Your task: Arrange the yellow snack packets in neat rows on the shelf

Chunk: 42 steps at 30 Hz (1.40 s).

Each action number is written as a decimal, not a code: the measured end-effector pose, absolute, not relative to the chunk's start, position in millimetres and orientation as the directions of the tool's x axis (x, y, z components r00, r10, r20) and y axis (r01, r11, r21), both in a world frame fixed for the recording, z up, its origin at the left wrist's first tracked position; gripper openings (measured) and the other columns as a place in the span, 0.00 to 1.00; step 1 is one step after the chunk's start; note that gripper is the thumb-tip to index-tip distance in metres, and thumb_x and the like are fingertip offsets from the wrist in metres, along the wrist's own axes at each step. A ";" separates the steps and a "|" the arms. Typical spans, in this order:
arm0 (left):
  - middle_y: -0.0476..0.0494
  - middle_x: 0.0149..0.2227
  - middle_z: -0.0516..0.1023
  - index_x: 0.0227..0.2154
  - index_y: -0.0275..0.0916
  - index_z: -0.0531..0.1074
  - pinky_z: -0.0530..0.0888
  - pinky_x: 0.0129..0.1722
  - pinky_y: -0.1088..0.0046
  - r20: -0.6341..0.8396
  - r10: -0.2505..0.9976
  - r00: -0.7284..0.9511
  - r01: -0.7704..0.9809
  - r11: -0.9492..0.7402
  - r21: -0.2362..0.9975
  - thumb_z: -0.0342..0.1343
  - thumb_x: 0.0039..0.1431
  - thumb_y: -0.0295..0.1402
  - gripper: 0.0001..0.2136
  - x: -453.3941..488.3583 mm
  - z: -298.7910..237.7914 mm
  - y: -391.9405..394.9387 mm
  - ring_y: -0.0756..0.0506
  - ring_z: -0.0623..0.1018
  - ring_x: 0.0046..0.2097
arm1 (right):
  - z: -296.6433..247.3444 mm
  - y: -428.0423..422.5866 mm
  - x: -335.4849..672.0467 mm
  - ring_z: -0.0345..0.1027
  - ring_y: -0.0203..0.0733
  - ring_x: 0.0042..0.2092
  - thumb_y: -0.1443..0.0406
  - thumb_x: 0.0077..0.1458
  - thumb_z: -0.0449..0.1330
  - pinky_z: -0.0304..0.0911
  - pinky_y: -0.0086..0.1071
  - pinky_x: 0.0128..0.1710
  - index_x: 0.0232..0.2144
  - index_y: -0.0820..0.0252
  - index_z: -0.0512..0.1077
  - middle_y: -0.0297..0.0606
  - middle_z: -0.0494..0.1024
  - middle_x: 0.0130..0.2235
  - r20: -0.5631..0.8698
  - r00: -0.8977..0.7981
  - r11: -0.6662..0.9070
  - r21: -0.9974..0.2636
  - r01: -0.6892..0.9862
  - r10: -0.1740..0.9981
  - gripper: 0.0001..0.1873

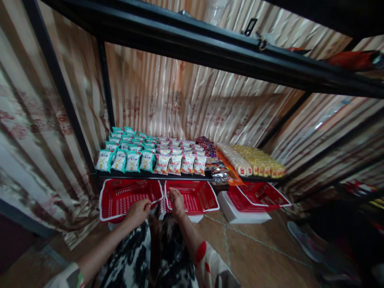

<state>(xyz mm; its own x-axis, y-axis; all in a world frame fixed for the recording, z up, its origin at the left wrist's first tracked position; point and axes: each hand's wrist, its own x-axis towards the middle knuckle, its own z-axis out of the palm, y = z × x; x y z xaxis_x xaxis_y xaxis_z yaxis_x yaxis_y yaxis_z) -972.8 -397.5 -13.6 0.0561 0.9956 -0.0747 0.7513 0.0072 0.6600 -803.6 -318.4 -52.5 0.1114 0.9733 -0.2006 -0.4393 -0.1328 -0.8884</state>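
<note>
My left hand (139, 212) is over the front rim of the left red basket (112, 200), near its right corner. Its fingers are curled closed, and I cannot tell whether they grip the white rim. My right hand (177, 201) is over the left front part of the middle red basket (204, 196). Its fingers are bent inward, and whatever they may hold is hidden. Inside both baskets, only red lattice shows. Just above, on the shelf, stand rows of teal-and-white snack bags (133, 161) and white snack bags with red print (175, 164).
Dark packets (207, 146), orange packaging (229, 166), white-wrapped packs (240, 164) and yellow packs (264, 162) fill the shelf's right side. A third red basket (249, 200) rests on a white box (240, 216). A black upper shelf beam (192, 44) crosses overhead. Another person's shoe (303, 240) is at right.
</note>
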 end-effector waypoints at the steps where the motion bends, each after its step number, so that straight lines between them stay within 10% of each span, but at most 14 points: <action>1: 0.47 0.35 0.77 0.35 0.38 0.72 0.66 0.38 0.78 -0.063 0.996 0.056 0.751 -0.001 0.660 0.46 0.57 0.26 0.10 -971.2 -12.8 -396.5 0.50 0.75 0.38 | -50.6 -318.1 -801.7 0.64 0.33 0.24 0.60 0.32 0.63 0.59 0.27 0.27 0.24 0.58 0.72 0.30 0.72 0.21 -0.201 0.109 -0.135 -0.890 -0.436 0.974 0.12; 16: 0.42 0.39 0.74 0.36 0.37 0.72 0.68 0.46 0.70 0.057 0.998 -0.038 0.778 -0.006 0.629 0.45 0.56 0.24 0.11 -964.1 -14.2 -378.1 0.47 0.73 0.43 | -32.5 -250.9 -761.4 0.67 0.37 0.35 0.61 0.37 0.58 0.61 0.28 0.31 0.40 0.56 0.74 0.35 0.77 0.41 -0.075 0.173 -0.042 -0.981 -0.187 0.982 0.23; 23: 0.39 0.59 0.61 0.47 0.36 0.69 0.62 0.58 0.62 0.226 0.973 0.046 0.824 -0.165 0.542 0.46 0.53 0.22 0.18 -942.1 -10.6 -333.3 0.42 0.61 0.59 | -46.9 -220.6 -752.0 0.61 0.46 0.53 0.58 0.42 0.58 0.60 0.37 0.48 0.43 0.54 0.74 0.37 0.69 0.53 0.097 0.142 0.089 -0.994 0.057 0.985 0.22; 29: 0.38 0.66 0.44 0.55 0.34 0.62 0.57 0.61 0.58 0.258 0.958 0.121 0.903 -0.214 0.373 0.46 0.50 0.19 0.26 -922.8 -5.2 -286.1 0.38 0.43 0.66 | -52.5 -196.3 -757.6 0.49 0.46 0.61 0.58 0.46 0.57 0.42 0.42 0.61 0.47 0.54 0.71 0.38 0.60 0.59 0.263 0.106 0.234 -0.945 0.227 0.959 0.24; 42: 0.40 0.64 0.49 0.57 0.36 0.60 0.58 0.60 0.60 0.347 0.930 0.118 0.933 -0.224 0.281 0.43 0.52 0.18 0.27 -919.5 -19.0 -232.8 0.41 0.45 0.65 | -58.2 -175.2 -758.9 0.54 0.46 0.59 0.69 0.51 0.51 0.54 0.42 0.58 0.54 0.53 0.65 0.39 0.57 0.59 0.506 -0.094 0.452 -0.654 0.607 0.858 0.26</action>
<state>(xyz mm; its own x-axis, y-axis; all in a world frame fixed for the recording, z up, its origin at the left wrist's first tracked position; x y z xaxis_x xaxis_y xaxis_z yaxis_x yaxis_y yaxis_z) -919.5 -232.8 -19.0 0.1184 0.9302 0.3475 0.9333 -0.2238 0.2809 -758.9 -175.2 -58.2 -0.0938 0.8577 0.5056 0.6072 0.4517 -0.6537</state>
